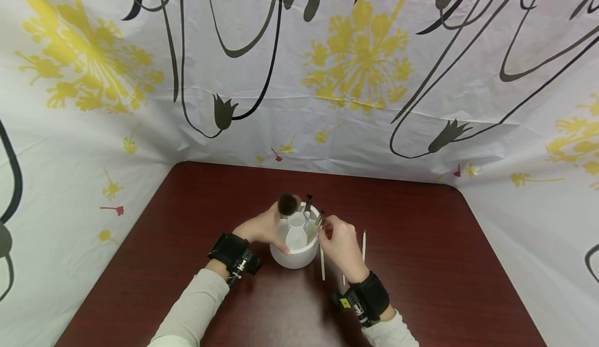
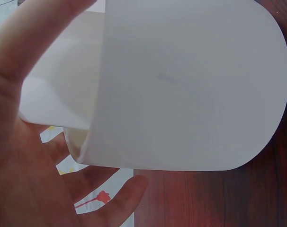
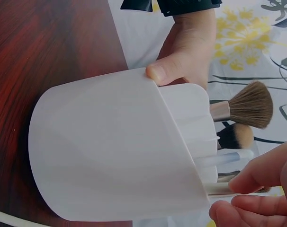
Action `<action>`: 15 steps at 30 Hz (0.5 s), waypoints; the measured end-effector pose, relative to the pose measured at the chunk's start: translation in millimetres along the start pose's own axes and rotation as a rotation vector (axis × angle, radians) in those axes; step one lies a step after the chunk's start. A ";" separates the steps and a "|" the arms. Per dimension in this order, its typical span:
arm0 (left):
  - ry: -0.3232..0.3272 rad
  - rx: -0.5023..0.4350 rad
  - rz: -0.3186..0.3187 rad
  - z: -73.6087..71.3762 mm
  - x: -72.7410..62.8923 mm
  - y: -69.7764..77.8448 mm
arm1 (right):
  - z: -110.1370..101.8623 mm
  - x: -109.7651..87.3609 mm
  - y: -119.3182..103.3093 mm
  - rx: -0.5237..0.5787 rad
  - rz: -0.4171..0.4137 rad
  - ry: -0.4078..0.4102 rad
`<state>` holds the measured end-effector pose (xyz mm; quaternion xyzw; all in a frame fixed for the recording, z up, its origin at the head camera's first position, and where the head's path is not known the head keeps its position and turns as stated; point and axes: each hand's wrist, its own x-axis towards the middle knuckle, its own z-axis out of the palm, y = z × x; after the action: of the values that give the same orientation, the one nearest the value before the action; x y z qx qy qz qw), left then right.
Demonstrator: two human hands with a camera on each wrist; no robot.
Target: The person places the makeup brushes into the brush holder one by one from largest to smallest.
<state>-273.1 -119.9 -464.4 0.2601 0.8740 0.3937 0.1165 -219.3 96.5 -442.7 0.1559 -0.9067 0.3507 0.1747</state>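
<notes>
A white round brush holder (image 1: 294,261) with several compartments stands on the table. My left hand (image 1: 263,227) grips its left side, the thumb on the rim (image 3: 157,74) and the other fingers round the far side. At the right rim, my right hand (image 1: 343,243) pinches a slim pale-handled brush (image 3: 220,189), whose lower end is inside the holder. A big fluffy makeup brush (image 3: 251,105), a smaller dark brush with a tan tip (image 3: 238,136) and a translucent-handled tool (image 3: 224,158) stick up from the compartments.
On the dark red wooden table (image 1: 224,185), thin white sticks (image 1: 364,245) lie to the right of the holder, partly hidden by my right hand. A patterned white cloth (image 1: 290,76) hangs behind the table and along its sides.
</notes>
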 end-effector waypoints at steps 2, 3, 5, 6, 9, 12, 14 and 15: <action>0.000 -0.001 0.011 -0.2 -0.2 0.4 | -2.8 -1.5 1.7 0.006 0.005 0.017; 0.001 -0.005 0.018 -0.4 -0.4 0.4 | -4.5 -2.1 2.6 0.007 0.008 0.026; 0.000 0.006 0.031 -0.7 -0.6 0.0 | -7.8 -3.9 5.7 0.008 0.021 0.037; 0.001 0.010 0.040 -1.0 -0.7 -0.3 | -9.4 -4.5 7.7 0.007 0.029 0.042; 0.001 0.026 0.063 -1.6 -0.5 -1.7 | -14.4 -7.1 14.5 0.003 0.053 0.048; -0.002 0.027 0.093 -2.7 -0.3 -2.0 | -18.5 -9.7 23.1 -0.005 0.080 0.050; -0.009 0.027 0.101 -3.6 -0.5 -1.4 | -20.7 -11.5 29.1 -0.006 0.099 0.050; -0.013 0.025 0.104 -4.0 -0.7 -1.1 | -21.4 -12.3 32.3 -0.008 0.108 0.047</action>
<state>-274.5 -123.4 -462.5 0.3091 0.8634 0.3866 0.0981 -216.9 136.0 -451.9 0.0978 -0.9109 0.3595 0.1776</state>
